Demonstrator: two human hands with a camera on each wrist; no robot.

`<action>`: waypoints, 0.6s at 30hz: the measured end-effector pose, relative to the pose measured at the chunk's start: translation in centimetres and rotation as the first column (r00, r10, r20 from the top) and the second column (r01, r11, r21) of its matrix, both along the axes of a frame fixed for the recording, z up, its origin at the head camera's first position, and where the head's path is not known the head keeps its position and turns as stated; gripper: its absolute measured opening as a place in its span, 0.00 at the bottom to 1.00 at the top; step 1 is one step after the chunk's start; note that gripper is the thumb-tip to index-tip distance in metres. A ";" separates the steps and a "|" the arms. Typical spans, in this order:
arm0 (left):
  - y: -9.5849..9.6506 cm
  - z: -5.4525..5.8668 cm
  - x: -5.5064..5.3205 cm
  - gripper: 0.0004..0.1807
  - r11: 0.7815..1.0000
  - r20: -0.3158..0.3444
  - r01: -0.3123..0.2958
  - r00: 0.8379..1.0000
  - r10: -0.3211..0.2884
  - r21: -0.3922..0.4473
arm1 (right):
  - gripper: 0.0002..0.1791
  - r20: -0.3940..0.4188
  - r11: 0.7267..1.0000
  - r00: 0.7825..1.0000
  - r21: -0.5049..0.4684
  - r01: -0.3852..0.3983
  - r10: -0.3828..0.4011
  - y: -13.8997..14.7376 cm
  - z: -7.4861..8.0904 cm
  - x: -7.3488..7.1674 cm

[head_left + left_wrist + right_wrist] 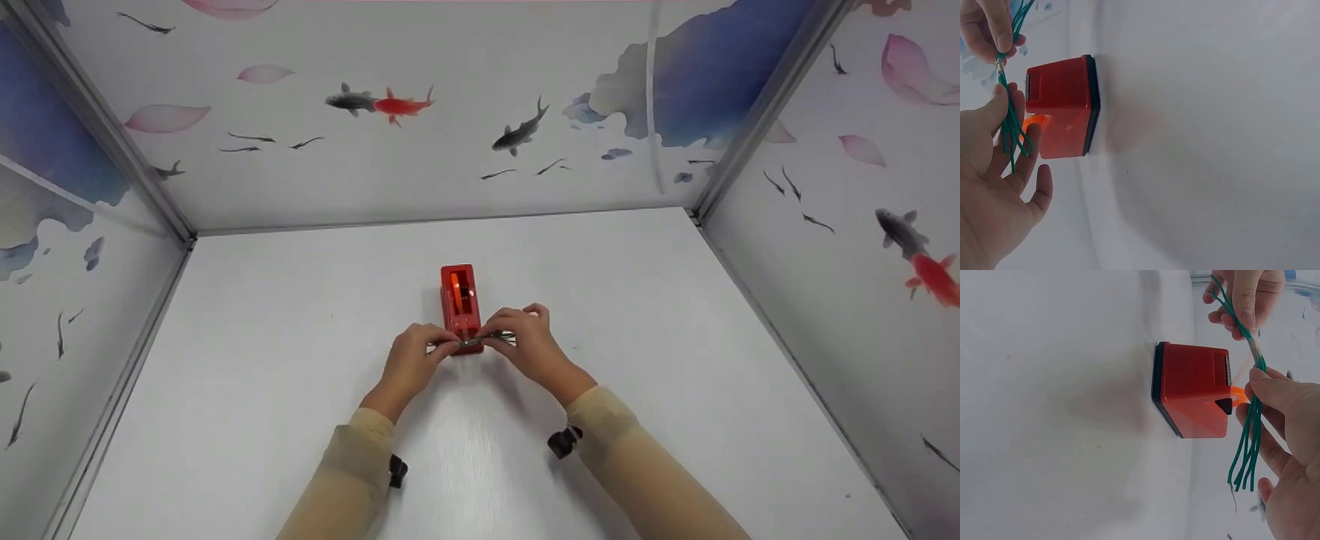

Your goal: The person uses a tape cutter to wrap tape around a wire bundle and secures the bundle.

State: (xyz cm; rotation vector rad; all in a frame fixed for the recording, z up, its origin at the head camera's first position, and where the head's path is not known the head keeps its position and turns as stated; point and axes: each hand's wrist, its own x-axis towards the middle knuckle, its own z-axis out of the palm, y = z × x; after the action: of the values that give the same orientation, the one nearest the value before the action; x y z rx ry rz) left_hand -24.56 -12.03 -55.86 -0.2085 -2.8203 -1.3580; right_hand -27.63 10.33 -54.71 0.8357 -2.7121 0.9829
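A bundle of thin green wires (1253, 433) is stretched between the two hands, with a shiny clear band (1256, 351), apparently tape, around its middle. My left hand (412, 358) pinches one side of the bundle between thumb and fingers. On the other side, the thumb and fingertips of my right hand (531, 349) pinch it close to the band. Loose wire ends hang past the right palm in the right wrist view. Just behind the bundle stands a red tape dispenser (466, 322), holding an orange roll (456, 292); its toothed cutting edge (1228, 370) faces the hands.
The white tabletop (262, 337) lies under the dispenser. Printed panels with fish and petals (465, 172) enclose the back and both sides, joined by metal corner posts (720, 180). Small black devices (564, 442) sit at both wrists.
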 end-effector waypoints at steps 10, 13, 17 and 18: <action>0.0 0.1 -0.1 0.07 0.999 -0.081 -0.009 0.997 0.005 -0.052 | 0.10 0.010 1.000 1.000 0.031 0.000 0.000 -0.1 0.1 0.0; -0.1 0.1 0.0 0.07 0.995 -0.124 -0.014 0.992 0.002 -0.096 | 0.09 0.030 0.999 1.000 0.048 -0.006 0.004 -0.1 0.2 -0.2; 0.0 0.2 0.1 0.08 0.990 -0.184 -0.027 0.983 0.002 -0.137 | 0.07 0.069 0.997 0.997 0.070 -0.022 0.017 -0.1 0.4 -0.3; 0.0 0.2 0.2 0.08 0.990 -0.198 -0.030 0.980 0.002 -0.140 | 0.07 0.080 0.997 0.997 0.075 -0.027 0.021 -0.1 0.4 -0.4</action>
State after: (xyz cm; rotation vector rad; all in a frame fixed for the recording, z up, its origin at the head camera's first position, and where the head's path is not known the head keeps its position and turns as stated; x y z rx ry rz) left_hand -24.37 -12.07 -55.63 -0.3026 -2.7456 -1.0669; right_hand -28.01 10.21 -54.26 0.8617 -2.8286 0.9427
